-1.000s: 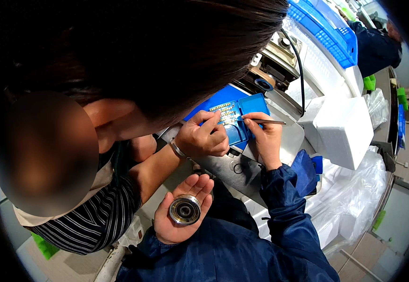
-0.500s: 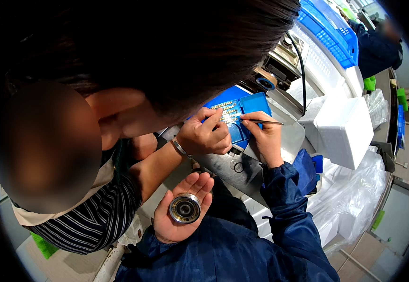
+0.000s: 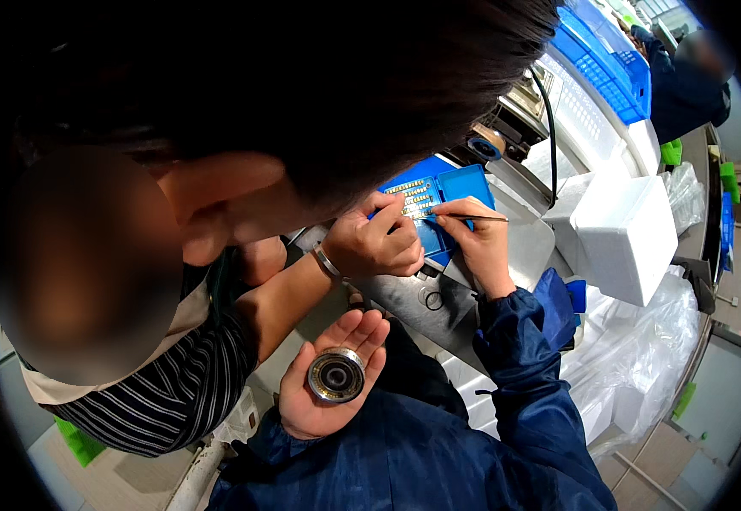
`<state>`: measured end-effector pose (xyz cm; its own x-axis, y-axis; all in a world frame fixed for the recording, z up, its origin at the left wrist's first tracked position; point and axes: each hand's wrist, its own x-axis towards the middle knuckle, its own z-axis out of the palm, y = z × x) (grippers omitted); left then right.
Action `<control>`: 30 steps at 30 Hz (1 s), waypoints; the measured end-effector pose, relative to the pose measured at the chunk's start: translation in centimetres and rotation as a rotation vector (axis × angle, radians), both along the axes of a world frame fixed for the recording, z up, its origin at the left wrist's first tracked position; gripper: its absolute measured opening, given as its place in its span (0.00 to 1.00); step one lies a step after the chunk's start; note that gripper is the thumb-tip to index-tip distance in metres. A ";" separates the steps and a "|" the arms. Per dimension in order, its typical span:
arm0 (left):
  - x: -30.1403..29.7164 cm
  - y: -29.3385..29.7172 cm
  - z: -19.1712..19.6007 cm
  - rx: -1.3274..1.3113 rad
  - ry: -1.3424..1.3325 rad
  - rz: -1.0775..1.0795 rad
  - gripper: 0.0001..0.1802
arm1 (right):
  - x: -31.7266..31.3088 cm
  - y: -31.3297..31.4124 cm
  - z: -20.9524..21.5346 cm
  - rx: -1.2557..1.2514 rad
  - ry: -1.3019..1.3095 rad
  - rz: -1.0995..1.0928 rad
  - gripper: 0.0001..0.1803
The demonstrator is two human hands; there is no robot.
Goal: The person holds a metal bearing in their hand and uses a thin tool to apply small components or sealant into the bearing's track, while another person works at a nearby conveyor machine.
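Observation:
My left hand [image 3: 298,409] is palm up, fingers stretched, with a round metal part [image 3: 336,376] lying on it; this has a silver rim, a gold-coloured inner ring and a dark centre. My right hand [image 3: 481,243] pinches slim tweezers [image 3: 479,218], their tip reaching into a small blue plastic case [image 3: 469,184] whose lid is raised. Rows of tiny gold-and-white pieces [image 3: 417,198] fill part of the case. Another person's hand [image 3: 379,243], closed, is at the case's near left edge; what its fingertips hold, if anything, is hidden.
A co-worker's head and striped sleeve [image 3: 174,383] crowd the left side. Beyond the case stands metal equipment with a black cable [image 3: 551,128]. White foam blocks [image 3: 626,238], clear plastic bags [image 3: 634,375] and a blue basket [image 3: 600,68] are on the right. A black ring [image 3: 433,301] lies on the metal surface.
My right hand and the tweezers have shifted slightly left within the case. The other person's head and hand have moved a little to the right. My left hand stays put.

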<state>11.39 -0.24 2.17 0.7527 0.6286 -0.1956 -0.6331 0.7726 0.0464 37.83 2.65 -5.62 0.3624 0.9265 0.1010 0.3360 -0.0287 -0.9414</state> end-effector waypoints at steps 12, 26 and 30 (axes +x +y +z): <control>0.4 0.2 0.2 -0.028 0.028 -0.022 0.32 | 0.7 -0.9 1.6 0.009 0.109 -0.023 0.04; 5.9 0.0 3.4 0.025 -0.082 -0.280 0.33 | -3.5 -9.5 11.1 0.374 0.724 -0.039 0.03; 6.4 -0.6 4.5 0.064 -0.090 -0.363 0.32 | -3.0 -11.3 12.0 0.336 0.569 -0.045 0.05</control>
<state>17.81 -0.87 6.63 0.9409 0.3270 -0.0879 -0.3228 0.9447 0.0582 34.79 -8.61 6.35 0.4824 0.8605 0.1637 -0.2109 0.2954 -0.9318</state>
